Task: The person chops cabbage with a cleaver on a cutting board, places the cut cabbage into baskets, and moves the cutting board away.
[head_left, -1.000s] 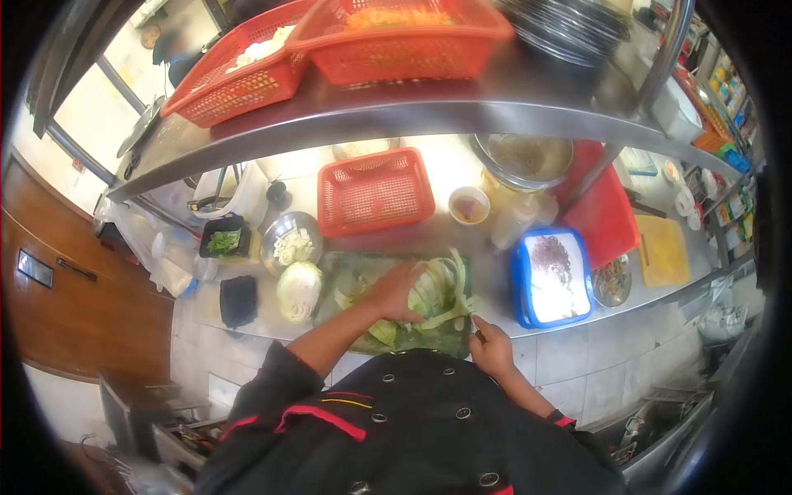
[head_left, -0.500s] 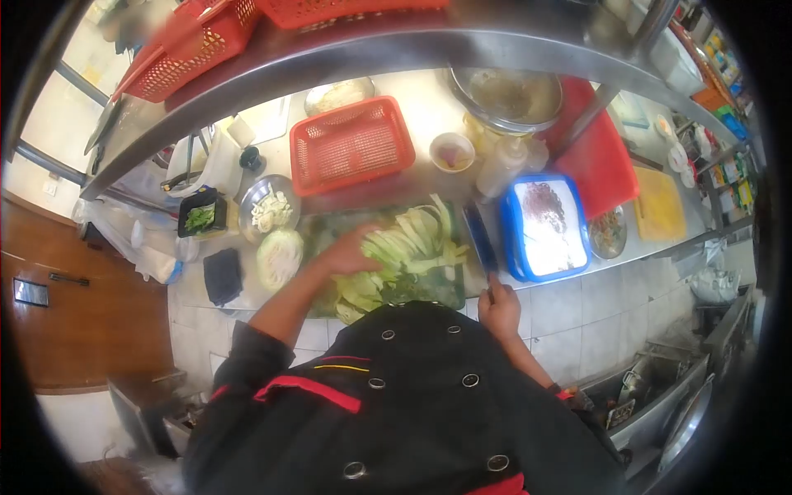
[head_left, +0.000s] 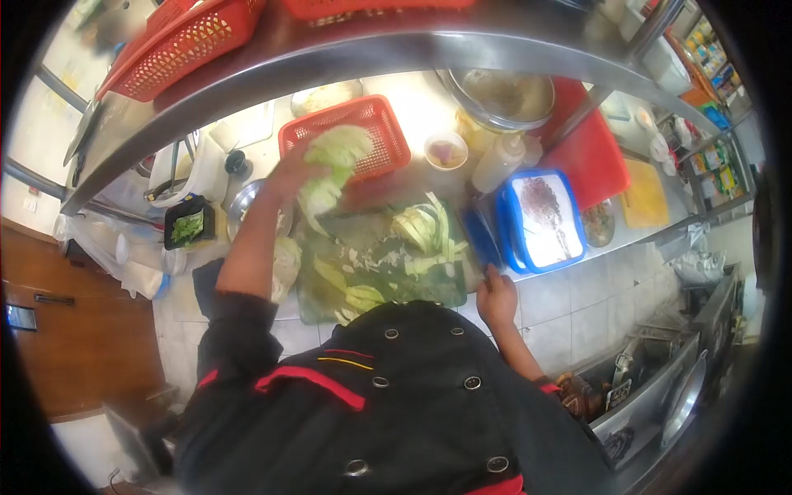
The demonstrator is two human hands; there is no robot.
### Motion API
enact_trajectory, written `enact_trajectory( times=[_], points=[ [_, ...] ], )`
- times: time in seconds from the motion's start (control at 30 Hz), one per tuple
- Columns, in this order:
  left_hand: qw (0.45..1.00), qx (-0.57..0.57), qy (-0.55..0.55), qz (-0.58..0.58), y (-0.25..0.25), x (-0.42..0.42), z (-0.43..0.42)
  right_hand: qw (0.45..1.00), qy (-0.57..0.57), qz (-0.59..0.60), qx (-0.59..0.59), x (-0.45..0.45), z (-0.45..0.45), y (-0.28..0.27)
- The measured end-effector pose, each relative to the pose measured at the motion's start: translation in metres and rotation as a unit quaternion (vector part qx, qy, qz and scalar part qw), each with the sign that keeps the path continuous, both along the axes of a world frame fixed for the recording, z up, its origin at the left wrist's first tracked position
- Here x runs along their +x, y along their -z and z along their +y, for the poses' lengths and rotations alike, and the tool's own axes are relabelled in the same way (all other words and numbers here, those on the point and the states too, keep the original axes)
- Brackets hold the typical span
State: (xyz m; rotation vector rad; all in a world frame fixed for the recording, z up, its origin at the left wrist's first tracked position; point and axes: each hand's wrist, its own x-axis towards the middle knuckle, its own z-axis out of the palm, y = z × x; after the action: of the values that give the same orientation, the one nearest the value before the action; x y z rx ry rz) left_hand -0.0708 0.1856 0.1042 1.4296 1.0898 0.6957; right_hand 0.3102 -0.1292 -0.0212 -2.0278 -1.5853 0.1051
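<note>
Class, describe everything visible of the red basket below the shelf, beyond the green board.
The red basket looks like plastic: rectangular, with rounded corners, a solid rim and perforated walls and floor. It sits upright, open-topped and slightly askew, on the counter beyond the green board. The left hand, holding cut cabbage, hides part of it; whether either touches it cannot be told. Its floor shows on the right.

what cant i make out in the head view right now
In the head view:
- metal bowl: contents largely behind the left forearm
- cabbage half: partly behind that forearm
- left hand: grip on the cut cabbage blurred
- upper-shelf right basket: contents cut off by top edge
</note>
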Motion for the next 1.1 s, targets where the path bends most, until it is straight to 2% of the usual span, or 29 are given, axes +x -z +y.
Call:
enact_trajectory(
  times=[0.07, 0.13, 0.17, 0.23, 0.27, 0.33, 0.47, 0.57, 0.63, 0.67, 0.73, 0.77, 0.83, 0.87, 0.93, 0.97, 1.03, 1.07, 1.1],
  points=[
    [1.000, 0.001, -0.002, 0.003, -0.012, 0.004, 0.029, 1.000, 0.007, 0.005, -0.001, -0.002, 0.001, -0.001],
    [0.988, 0.101, 0.078, 0.086, -0.012, 0.001, 0.063, 1.000, 0.009, 0.011, -0.006, -0.003, 0.000, 0.000],
    [0.988, 0.103, 0.082, 0.085, -0.011, 0.004, 0.072, 1.000, 0.013, 0.010, -0.004, -0.003, -0.001, -0.001],
    [0.975, 0.120, 0.083, 0.170, -0.012, 0.012, 0.084, 0.999, 0.011, 0.001, -0.041, -0.004, -0.002, -0.002],
    [0.974, 0.120, 0.086, 0.170, -0.007, 0.013, 0.091, 0.999, 0.014, 0.001, -0.041, -0.005, -0.002, -0.002],
    [0.946, 0.207, 0.110, 0.224, 0.012, 0.015, 0.106, 0.999, 0.016, -0.007, -0.039, -0.006, -0.004, -0.001],
    [0.943, 0.173, 0.116, 0.258, 0.006, 0.026, 0.114, 0.999, 0.026, 0.024, -0.018, -0.006, -0.006, 0.004],
    [0.921, 0.212, 0.111, 0.308, 0.002, 0.030, 0.115, 0.999, 0.025, 0.031, -0.030, -0.006, -0.004, 0.004],
    [0.942, 0.191, -0.003, 0.275, 0.011, 0.031, 0.119, 0.999, 0.028, 0.025, -0.029, -0.006, -0.002, 0.004],
    [0.942, 0.190, -0.002, 0.276, 0.016, 0.032, 0.119, 0.999, 0.029, 0.025, -0.029, -0.006, -0.003, 0.004],
    [0.886, 0.277, 0.082, 0.362, 0.030, 0.034, 0.116, 0.998, 0.033, 0.027, -0.041, -0.007, -0.003, 0.001],
    [0.886, 0.277, 0.083, 0.362, 0.041, 0.036, 0.110, 0.998, 0.033, 0.027, -0.041, -0.007, -0.002, 0.001],
    [0.796, 0.383, 0.198, 0.425, 0.059, 0.040, 0.092, 0.998, 0.031, 0.030, -0.037, -0.007, -0.002, 0.002],
    [0.796, 0.383, 0.199, 0.424, 0.060, 0.043, 0.086, 0.998, 0.032, 0.030, -0.038, -0.006, -0.003, 0.002],
    [0.769, 0.229, 0.249, 0.543, 0.044, 0.051, 0.070, 0.999, 0.032, 0.029, -0.021, -0.007, -0.003, 0.000],
    [0.768, 0.230, 0.253, 0.541, 0.039, 0.053, 0.070, 0.999, 0.036, 0.029, -0.022, -0.008, -0.002, -0.001],
    [0.715, 0.294, 0.214, 0.597, 0.031, 0.063, 0.068, 0.999, 0.036, 0.026, -0.022, -0.008, -0.005, -0.005],
    [0.726, 0.360, 0.164, 0.563, 0.027, 0.072, 0.061, 0.998, 0.045, 0.026, -0.028, -0.008, -0.006, -0.007],
    [0.726, 0.359, 0.175, 0.559, 0.014, 0.085, 0.044, 0.998, 0.049, 0.029, -0.024, -0.011, -0.006, -0.014]
  ],
)
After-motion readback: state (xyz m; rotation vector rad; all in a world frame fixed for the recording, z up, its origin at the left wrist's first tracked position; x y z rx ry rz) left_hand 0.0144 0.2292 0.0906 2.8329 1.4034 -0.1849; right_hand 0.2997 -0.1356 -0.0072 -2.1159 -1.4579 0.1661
